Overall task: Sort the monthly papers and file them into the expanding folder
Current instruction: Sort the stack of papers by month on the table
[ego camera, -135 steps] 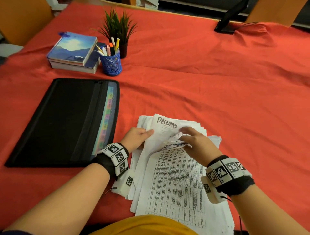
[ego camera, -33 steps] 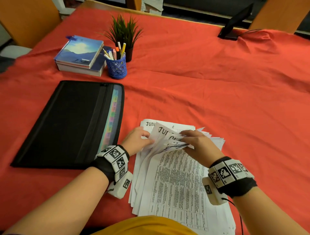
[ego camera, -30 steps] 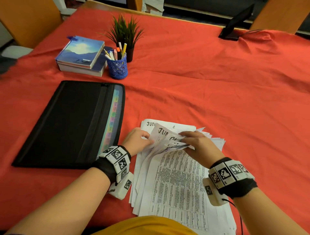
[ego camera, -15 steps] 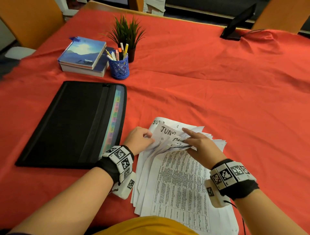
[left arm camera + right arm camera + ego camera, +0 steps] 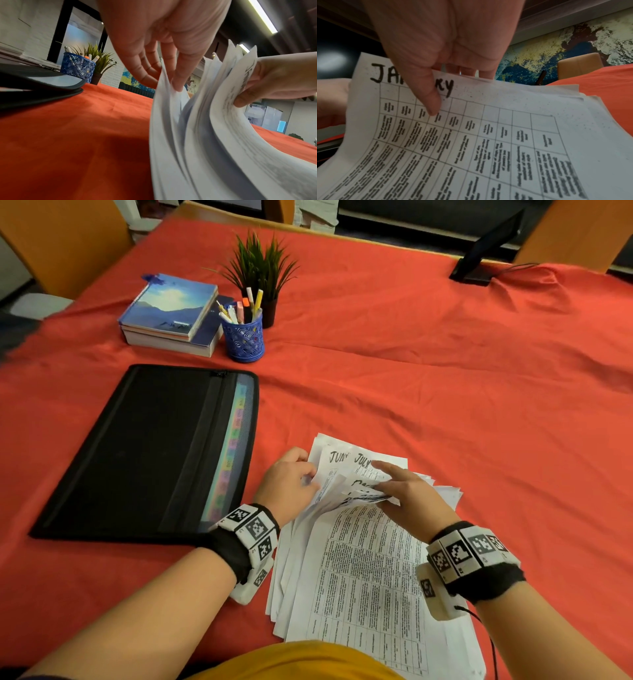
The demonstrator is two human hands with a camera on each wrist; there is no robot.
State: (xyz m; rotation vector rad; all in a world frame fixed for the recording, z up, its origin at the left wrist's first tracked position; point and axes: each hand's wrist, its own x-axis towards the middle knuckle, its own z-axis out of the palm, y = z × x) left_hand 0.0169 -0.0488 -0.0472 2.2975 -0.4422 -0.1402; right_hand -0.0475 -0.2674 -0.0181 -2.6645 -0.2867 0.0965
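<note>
A stack of printed monthly papers [image 5: 363, 573] lies on the red tablecloth in front of me, its far ends fanned upward. Sheets headed "JUN" and "JUL" [image 5: 346, 457] show at the back. My left hand [image 5: 308, 477] pinches sheet edges at the fan's left side, a sheet [image 5: 164, 86] standing between thumb and fingers. My right hand [image 5: 380, 484] holds up the near sheets, thumb [image 5: 428, 100] on a page headed "JANUARY" [image 5: 471, 135], fingers behind it. The black expanding folder [image 5: 147, 450] lies flat to the left, coloured tabs [image 5: 233, 446] along its right edge.
Behind the folder stand a pile of books [image 5: 171, 313], a blue pen cup [image 5: 244, 337] and a small potted plant [image 5: 263, 272]. A dark tablet on a stand [image 5: 483, 251] sits at the far right. Orange chairs [image 5: 61, 244] ring the table.
A "December" sheet that showed earlier is now tucked under; "JUN" and "JUL" headings lie uncovered at the back. My right index finger has stretched forward over the fan. Both hands stay at the stack.
</note>
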